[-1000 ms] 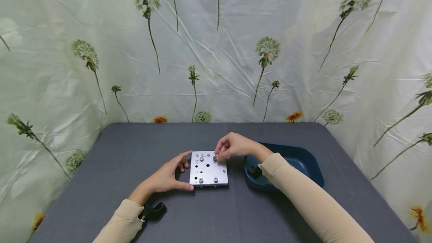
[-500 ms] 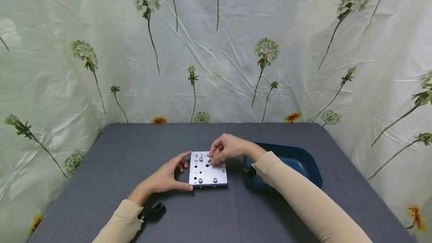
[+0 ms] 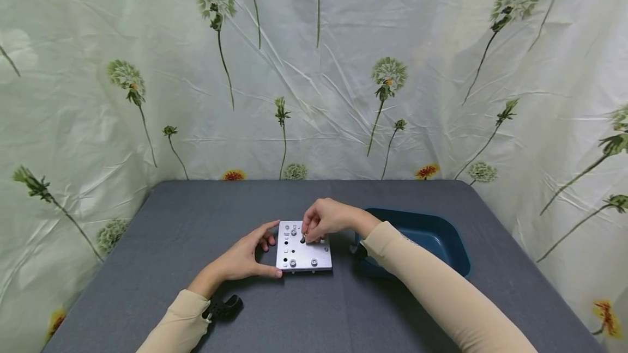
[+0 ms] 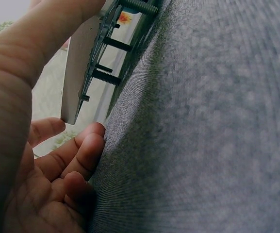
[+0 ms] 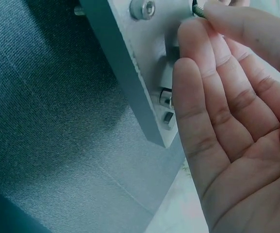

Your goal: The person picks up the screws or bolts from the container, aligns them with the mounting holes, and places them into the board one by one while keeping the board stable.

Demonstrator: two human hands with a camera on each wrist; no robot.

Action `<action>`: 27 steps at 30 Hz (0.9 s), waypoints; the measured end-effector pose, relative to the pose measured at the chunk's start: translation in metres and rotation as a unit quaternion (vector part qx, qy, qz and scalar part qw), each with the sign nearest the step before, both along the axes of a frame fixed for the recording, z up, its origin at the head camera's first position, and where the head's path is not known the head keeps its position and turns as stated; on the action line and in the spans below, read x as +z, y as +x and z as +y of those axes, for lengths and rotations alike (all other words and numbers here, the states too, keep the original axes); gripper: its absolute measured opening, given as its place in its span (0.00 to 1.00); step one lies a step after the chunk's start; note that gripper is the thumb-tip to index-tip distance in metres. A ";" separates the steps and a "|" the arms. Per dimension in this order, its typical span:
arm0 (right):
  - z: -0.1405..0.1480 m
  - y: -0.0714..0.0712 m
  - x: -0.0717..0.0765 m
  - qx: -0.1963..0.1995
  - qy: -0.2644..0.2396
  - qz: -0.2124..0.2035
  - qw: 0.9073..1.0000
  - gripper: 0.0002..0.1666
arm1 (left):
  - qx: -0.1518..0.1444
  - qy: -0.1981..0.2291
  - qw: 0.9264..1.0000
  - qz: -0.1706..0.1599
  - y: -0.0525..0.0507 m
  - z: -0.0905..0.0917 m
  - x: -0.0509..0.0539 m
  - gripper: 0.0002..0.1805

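Observation:
My left hand (image 3: 240, 257) grips the left side of a square silver metal plate (image 3: 304, 253), thumb at the near corner and index finger at the far one. Several round socket screw heads (image 3: 314, 262) and dark holes show on its top. In the left wrist view, threaded screw ends (image 4: 106, 76) stick out of its underside. Between thumb and index finger my right hand (image 3: 326, 218) pinches a small threaded screw (image 5: 199, 10), at the hole near the plate's middle. The fingers mostly hide this screw, and how deep it sits I cannot tell.
A dark blue bin (image 3: 458, 249) stands on the grey table cloth (image 3: 221, 200) to the right, partly under my right forearm. A black wrist strap (image 3: 227, 308) juts out below my left wrist. Floral fabric (image 3: 333, 97) hangs behind the table.
My right hand has moved from the plate's far right screw position left and toward me to the middle hole, carrying the small screw. My left hand and the plate have stayed in place.

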State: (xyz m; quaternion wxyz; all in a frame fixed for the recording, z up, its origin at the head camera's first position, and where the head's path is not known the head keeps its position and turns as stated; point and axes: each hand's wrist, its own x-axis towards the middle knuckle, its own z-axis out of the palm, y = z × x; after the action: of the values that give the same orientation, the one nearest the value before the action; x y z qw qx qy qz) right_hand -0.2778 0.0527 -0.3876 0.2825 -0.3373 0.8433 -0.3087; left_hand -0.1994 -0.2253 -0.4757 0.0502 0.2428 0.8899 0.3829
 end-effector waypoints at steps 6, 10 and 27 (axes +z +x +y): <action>-0.004 0.003 0.002 -0.002 0.019 0.014 1.000 0.03 | 0.000 -0.002 1.000 0.004 0.001 -0.001 0.000 0.61; -0.006 0.004 0.002 0.001 0.022 0.021 1.000 0.03 | 0.005 -0.002 1.000 -0.005 0.002 -0.001 0.000 0.61; -0.010 0.008 0.002 0.006 0.025 0.041 0.999 0.03 | 0.009 -0.007 1.000 -0.019 0.000 0.001 0.000 0.63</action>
State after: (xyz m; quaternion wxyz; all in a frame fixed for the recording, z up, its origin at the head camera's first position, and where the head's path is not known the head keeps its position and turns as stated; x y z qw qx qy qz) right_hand -0.2702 0.0430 -0.3859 0.2579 -0.3477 0.8596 -0.2713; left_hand -0.1992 -0.2244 -0.4757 0.0657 0.2269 0.8937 0.3814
